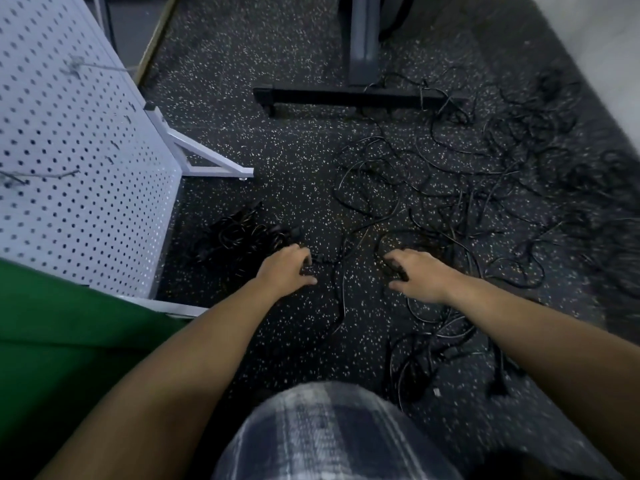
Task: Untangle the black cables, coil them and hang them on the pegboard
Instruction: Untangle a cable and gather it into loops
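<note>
The left hand (285, 270) and right hand (420, 275) reach to the speckled floor (277, 150), set apart, fingers curled at the nearest strands. Grip or mere touch, the blur will not say. The black cables (460, 206) sprawl thin and knotted toward the upper right, nearer the right hand, with the pegboard (69, 150) at upper left.

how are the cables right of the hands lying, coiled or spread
Spread: the black cables lie in loose tangled loops across the floor.
</note>
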Demonstrator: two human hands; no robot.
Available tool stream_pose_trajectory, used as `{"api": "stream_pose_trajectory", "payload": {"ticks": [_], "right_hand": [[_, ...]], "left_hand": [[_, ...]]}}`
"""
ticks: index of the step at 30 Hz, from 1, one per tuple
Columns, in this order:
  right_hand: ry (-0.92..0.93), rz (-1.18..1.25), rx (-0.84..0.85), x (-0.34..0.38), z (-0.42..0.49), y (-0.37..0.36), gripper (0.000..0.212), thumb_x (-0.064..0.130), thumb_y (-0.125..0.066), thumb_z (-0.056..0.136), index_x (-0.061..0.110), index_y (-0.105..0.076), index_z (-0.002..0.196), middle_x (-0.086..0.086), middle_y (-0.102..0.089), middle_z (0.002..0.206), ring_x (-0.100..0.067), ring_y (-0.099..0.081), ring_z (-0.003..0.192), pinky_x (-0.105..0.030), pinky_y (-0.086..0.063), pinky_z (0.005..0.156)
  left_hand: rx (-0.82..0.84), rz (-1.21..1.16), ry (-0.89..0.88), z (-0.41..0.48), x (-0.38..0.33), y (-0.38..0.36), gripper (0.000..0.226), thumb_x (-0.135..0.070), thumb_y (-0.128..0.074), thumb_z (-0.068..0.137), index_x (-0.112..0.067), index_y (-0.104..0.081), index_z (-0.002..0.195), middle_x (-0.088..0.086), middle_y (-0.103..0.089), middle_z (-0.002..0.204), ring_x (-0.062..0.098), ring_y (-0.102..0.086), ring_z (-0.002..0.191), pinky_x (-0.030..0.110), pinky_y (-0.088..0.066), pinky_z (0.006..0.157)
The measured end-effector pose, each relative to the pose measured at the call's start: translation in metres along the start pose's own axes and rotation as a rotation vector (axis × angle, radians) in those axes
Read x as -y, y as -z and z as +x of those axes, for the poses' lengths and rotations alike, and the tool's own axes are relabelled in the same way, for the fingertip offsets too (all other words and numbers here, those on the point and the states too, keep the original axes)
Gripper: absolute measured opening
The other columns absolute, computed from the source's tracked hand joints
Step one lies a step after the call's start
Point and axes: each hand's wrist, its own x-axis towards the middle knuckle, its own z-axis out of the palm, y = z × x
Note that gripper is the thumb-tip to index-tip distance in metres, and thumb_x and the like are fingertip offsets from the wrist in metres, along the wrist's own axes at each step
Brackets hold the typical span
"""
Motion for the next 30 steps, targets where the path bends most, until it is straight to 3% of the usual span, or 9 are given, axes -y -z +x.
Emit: {"api": "stream_pose_trajectory", "payload": {"ticks": [3, 6, 9, 12, 15, 17, 22, 24, 30], "right_hand": [[-0.034, 0.008, -0.009, -0.015, -0.017, -0.011, 0.069, 0.033, -0.066, 0.101, 0.022, -0.032, 0.16, -0.006, -0.042, 0.157, -0.028, -0.043, 0.142, -0.044, -0.041, 0.116], [-0.052, 0.027, -0.018, -0.029, -0.034, -0.024, 0.069, 0.032, -0.066, 0.1, 0.022, -0.032, 0.159, -0.007, -0.044, 0.155, -0.028, -0.045, 0.14, -0.043, -0.042, 0.115], [-0.055, 0.034, -0.018, -0.039, -0.05, -0.035, 0.068, 0.03, -0.066, 0.101, 0.021, -0.032, 0.159, -0.008, -0.043, 0.156, -0.028, -0.044, 0.141, -0.041, -0.041, 0.115], [-0.065, 0.065, -0.028, -0.048, -0.058, -0.04, 0.068, 0.029, -0.066, 0.101, 0.021, -0.032, 0.159, -0.008, -0.042, 0.159, -0.028, -0.043, 0.144, -0.043, -0.04, 0.117], [-0.071, 0.102, -0.033, -0.053, -0.061, -0.045, 0.067, 0.029, -0.067, 0.1, 0.022, -0.034, 0.159, -0.007, -0.044, 0.158, -0.028, -0.044, 0.143, -0.044, -0.04, 0.117], [-0.065, 0.11, -0.031, -0.052, -0.063, -0.048, 0.065, 0.029, -0.066, 0.101, 0.022, -0.036, 0.158, -0.008, -0.046, 0.156, -0.028, -0.045, 0.142, -0.044, -0.041, 0.117], [-0.018, 0.203, -0.083, -0.046, -0.071, -0.047, 0.056, 0.028, -0.066, 0.101, 0.022, -0.045, 0.153, -0.002, -0.056, 0.148, -0.021, -0.053, 0.134, -0.038, -0.044, 0.114], [0.007, 0.3, -0.118, -0.045, -0.077, -0.041, 0.055, 0.033, -0.068, 0.1, 0.021, -0.049, 0.15, 0.0, -0.059, 0.144, -0.018, -0.056, 0.129, -0.034, -0.045, 0.112], [0.094, 0.742, -0.214, -0.038, -0.094, 0.008, 0.058, 0.036, -0.074, 0.095, 0.015, -0.054, 0.145, 0.0, -0.061, 0.137, -0.012, -0.06, 0.122, -0.024, -0.044, 0.108]], "left_hand": [[0.283, -0.055, 0.005, -0.012, -0.018, -0.016, 0.047, -0.055, -0.084, 0.08, -0.024, -0.066, 0.111, -0.002, -0.064, 0.113, 0.017, -0.064, 0.101, 0.039, -0.057, 0.09], [0.419, 0.078, 0.012, -0.033, -0.029, -0.045, 0.055, -0.061, -0.088, 0.071, -0.026, -0.066, 0.108, -0.001, -0.06, 0.117, 0.019, -0.063, 0.102, 0.036, -0.054, 0.087], [0.393, 0.159, -0.021, -0.052, -0.03, -0.074, 0.043, -0.046, -0.088, 0.079, -0.021, -0.066, 0.107, 0.001, -0.061, 0.118, 0.021, -0.063, 0.103, 0.036, -0.054, 0.086], [0.361, 0.007, -0.018, -0.06, -0.03, -0.085, 0.01, -0.027, -0.078, 0.092, -0.021, -0.071, 0.097, 0.0, -0.067, 0.108, 0.016, -0.069, 0.09, 0.037, -0.06, 0.087], [0.272, -0.25, -0.014, -0.056, -0.045, -0.07, 0.006, -0.019, -0.08, 0.091, -0.019, -0.074, 0.09, -0.003, -0.075, 0.084, 0.001, -0.07, 0.066, 0.021, -0.057, 0.071], [0.228, -0.414, -0.013, -0.049, -0.063, -0.051, 0.007, -0.017, -0.081, 0.09, -0.014, -0.076, 0.094, -0.002, -0.077, 0.08, -0.004, -0.067, 0.059, 0.016, -0.051, 0.06], [0.201, -0.736, -0.01, -0.028, -0.109, -0.012, 0.01, -0.015, -0.076, 0.093, -0.009, -0.075, 0.102, 0.006, -0.078, 0.1, 0.016, -0.077, 0.091, 0.032, -0.064, 0.078], [0.184, -0.831, -0.012, -0.023, -0.131, 0.004, 0.009, -0.013, -0.072, 0.096, -0.006, -0.073, 0.102, 0.01, -0.075, 0.103, 0.02, -0.076, 0.093, 0.037, -0.065, 0.083], [0.161, -1.075, -0.042, -0.014, -0.2, 0.079, 0.011, 0.0, -0.065, 0.098, -0.003, -0.068, 0.108, 0.008, -0.067, 0.097, 0.016, -0.073, 0.089, 0.033, -0.064, 0.08]]}}
